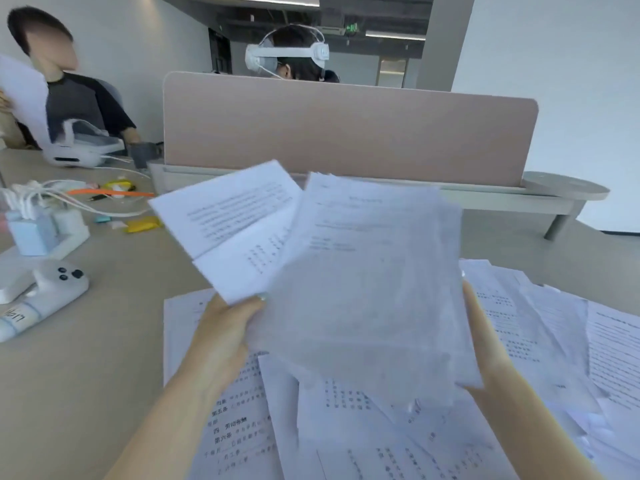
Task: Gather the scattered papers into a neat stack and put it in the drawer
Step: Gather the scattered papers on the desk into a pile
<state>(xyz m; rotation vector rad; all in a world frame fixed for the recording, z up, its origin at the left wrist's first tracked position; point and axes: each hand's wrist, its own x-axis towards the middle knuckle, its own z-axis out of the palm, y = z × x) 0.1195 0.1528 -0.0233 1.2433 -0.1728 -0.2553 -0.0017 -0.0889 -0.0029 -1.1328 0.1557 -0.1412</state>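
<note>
Left hand (228, 327) and right hand (485, 344) clamp a fanned bundle (346, 289) by its edges (right fingers hidden). Loosely gripped, offset sheets could slide out onto the desk (86, 358).

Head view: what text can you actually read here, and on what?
"第五条", "第六条": sheet on the desk under the left hand.
Handwritten label on the white device at left: roughly "Llo17", uncertain.
Held papers: print blurred, unreadable.
Sheets at right: too small to read.
Green ceiling sign: unreadable.

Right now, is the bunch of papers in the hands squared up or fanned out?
Fanned out: the held papers splay at different angles between the left hand and right hand.
</note>
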